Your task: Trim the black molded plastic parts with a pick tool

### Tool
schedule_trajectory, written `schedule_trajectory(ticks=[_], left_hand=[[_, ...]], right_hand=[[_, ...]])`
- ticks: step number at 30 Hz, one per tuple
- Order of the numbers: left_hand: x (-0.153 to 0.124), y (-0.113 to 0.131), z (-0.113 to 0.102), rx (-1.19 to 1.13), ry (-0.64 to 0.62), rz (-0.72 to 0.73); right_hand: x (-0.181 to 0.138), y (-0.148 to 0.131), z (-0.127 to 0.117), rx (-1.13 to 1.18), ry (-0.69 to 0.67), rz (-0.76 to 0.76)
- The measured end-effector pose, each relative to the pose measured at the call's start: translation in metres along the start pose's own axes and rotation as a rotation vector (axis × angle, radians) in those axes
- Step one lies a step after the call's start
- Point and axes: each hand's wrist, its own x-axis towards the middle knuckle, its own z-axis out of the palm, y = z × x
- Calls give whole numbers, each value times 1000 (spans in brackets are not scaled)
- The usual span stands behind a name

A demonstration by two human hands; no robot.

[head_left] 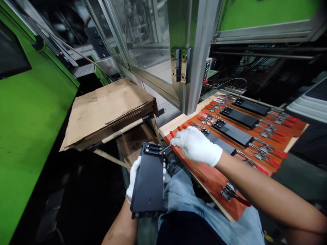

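While L hand (134,175) wraps the black panel (148,180) from behind, lower ctr of frame, w/ fingertips showing past its R edge, R hand (195,144) pinches a thin metal tool (167,148), tip at panel's upper R corner; can't tell if touching. Panel's just left of & below R hand. Similar panels (233,132) lie btwn red-handled clamps (229,191) on orange tabletop (208,172), frame right.
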Motion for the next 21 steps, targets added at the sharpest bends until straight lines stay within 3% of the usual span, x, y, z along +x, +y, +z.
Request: schedule_trajectory(ticks=[4, 8, 10, 15, 21], left_hand=[[8, -7, 7, -38, -6, -42], [13, -13, 13, -28, 18, -110], [12, -11, 14, -37, 51, -81], [8, -2, 16, 6, 108, -19], [21, -11, 25, 16, 27, -35]], right_hand=[[6, -8, 0, -30, -29, 18], [13, -5, 2, -15, 147, 102], [9, -2, 4, 15, 193, 53], [-5, -4, 10, -5, 91, -97], [13, -21, 11, 27, 130, 44]])
